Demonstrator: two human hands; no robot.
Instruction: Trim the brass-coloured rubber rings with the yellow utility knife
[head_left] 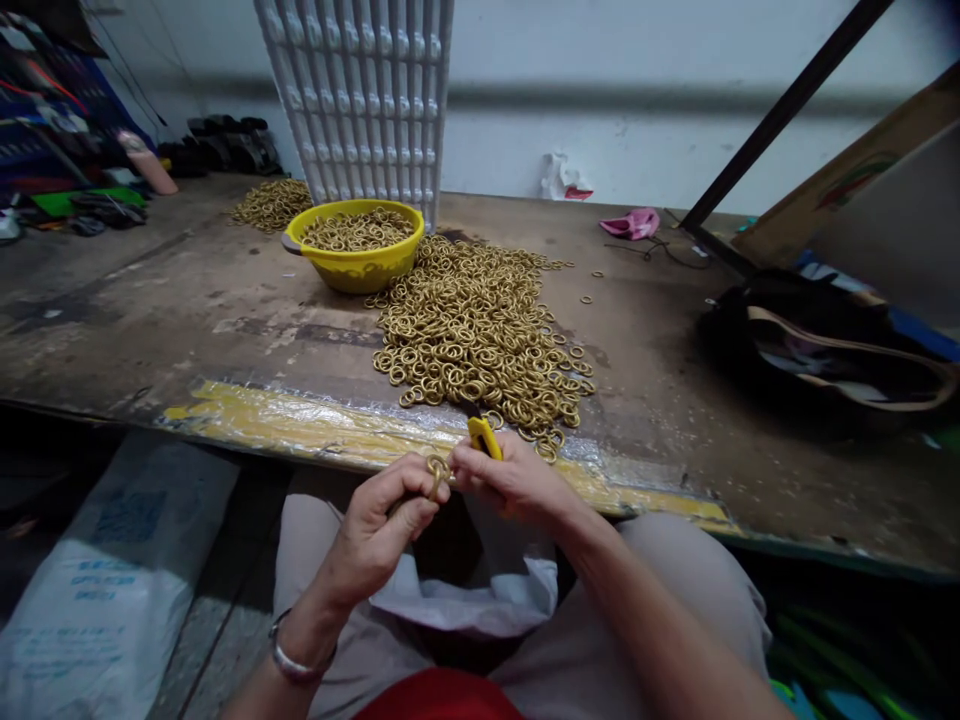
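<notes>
My left hand (379,525) is closed, pinching a brass ring (437,470) between thumb and fingers just below the table's front edge. My right hand (510,478) is closed round a yellow-handled tool (484,436), its tip meeting the ring. Both hands hover over a white plastic bag (480,600) lying open in my lap. Right ahead on the worn table (187,310) lies a big heap of brass rings (480,330).
A yellow bowl (352,262) of rings stands behind the heap, with another ring pile (271,203) and a white grid rack (364,100) at the back. A dark bag (825,345) sits at right, a white sack (112,590) on the floor at left.
</notes>
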